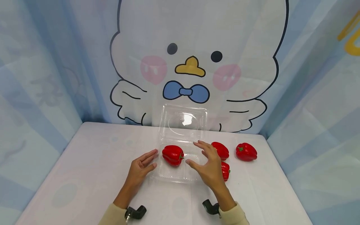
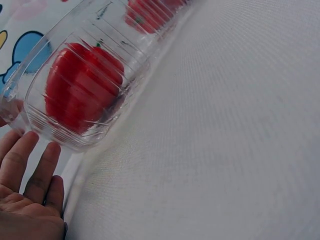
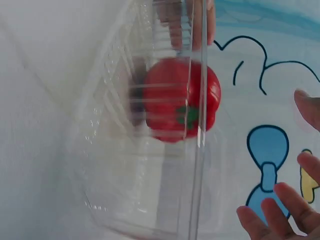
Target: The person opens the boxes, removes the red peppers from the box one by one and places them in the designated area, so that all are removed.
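Observation:
A red bell pepper [image 1: 172,155] lies in the left half of a clear plastic clamshell box [image 1: 180,178], whose lid [image 1: 184,123] stands raised at the back. My left hand [image 1: 139,167] is at the box's left side, fingers extended, fingertips right at the wall. In the left wrist view those fingers [image 2: 42,172] are straight beside the box's corner. My right hand [image 1: 209,164] hovers over the box's right side, thumb and fingers spread with nothing between them. Through the clear wall, the right wrist view shows the pepper [image 3: 172,100] with its green stem.
Right of the box lie more red bell peppers: one behind my right hand [image 1: 220,151], one partly hidden by that hand [image 1: 225,171], and one farther right [image 1: 246,152]. A white cloth covers the table [image 1: 270,193]. Behind it hangs a printed curtain [image 1: 191,37].

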`<state>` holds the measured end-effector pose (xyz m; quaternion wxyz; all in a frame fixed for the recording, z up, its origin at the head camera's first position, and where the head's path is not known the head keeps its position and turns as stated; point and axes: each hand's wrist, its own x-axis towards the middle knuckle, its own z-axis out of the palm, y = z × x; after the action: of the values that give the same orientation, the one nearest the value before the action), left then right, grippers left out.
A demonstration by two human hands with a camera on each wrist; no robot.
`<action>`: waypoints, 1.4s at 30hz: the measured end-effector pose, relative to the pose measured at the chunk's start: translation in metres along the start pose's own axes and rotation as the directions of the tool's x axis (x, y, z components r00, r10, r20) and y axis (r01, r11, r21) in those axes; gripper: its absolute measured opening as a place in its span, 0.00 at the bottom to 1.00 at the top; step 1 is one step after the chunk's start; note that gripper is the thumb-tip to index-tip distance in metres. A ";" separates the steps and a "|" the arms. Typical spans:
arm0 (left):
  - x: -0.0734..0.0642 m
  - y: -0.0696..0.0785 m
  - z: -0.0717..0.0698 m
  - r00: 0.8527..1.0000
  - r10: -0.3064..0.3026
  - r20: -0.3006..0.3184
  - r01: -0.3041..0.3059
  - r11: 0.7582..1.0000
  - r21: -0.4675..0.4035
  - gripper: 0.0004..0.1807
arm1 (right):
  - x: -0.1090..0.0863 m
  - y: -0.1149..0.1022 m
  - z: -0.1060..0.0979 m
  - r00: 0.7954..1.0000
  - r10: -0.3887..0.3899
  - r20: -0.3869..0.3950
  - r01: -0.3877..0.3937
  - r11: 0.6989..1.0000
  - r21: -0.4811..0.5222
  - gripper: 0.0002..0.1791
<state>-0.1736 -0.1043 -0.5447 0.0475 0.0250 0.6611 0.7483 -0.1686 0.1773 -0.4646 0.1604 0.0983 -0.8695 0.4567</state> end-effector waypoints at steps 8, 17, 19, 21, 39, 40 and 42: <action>0.000 -0.002 -0.001 1.000 0.007 0.001 -0.007 1.000 -0.005 0.31 | -0.003 -0.003 0.027 0.999 0.002 0.037 -0.004 0.999 0.054 0.36; 0.000 -0.002 -0.002 1.000 0.018 0.004 -0.018 1.000 0.008 0.31 | -0.002 -0.006 0.047 0.996 0.045 0.077 -0.048 0.998 0.036 0.35; 0.000 -0.002 -0.003 1.000 0.018 0.002 -0.018 1.000 0.006 0.31 | -0.001 -0.007 0.050 0.995 0.054 0.081 -0.057 0.998 0.032 0.35; 0.000 -0.002 -0.003 1.000 0.016 0.003 -0.016 1.000 0.004 0.30 | 0.000 -0.007 0.053 0.995 0.059 0.084 -0.061 0.998 0.025 0.35; 0.000 0.000 0.001 1.000 0.023 -0.014 -0.023 0.999 0.044 0.30 | 0.015 -0.003 0.072 0.985 0.067 0.161 -0.052 0.994 -0.095 0.37; 0.000 0.000 0.001 1.000 0.027 -0.012 -0.027 0.999 0.047 0.30 | 0.016 -0.004 0.073 0.984 0.072 0.162 -0.055 0.993 -0.106 0.37; -0.001 0.000 0.001 1.000 0.025 -0.010 -0.024 0.999 0.044 0.30 | 0.018 -0.004 0.075 0.983 0.080 0.162 -0.061 0.991 -0.123 0.37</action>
<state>-0.1728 -0.1035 -0.5449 0.0343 0.0301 0.6774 0.7342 -0.1983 0.1129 -0.4949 0.0762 0.0958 -0.9081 0.4005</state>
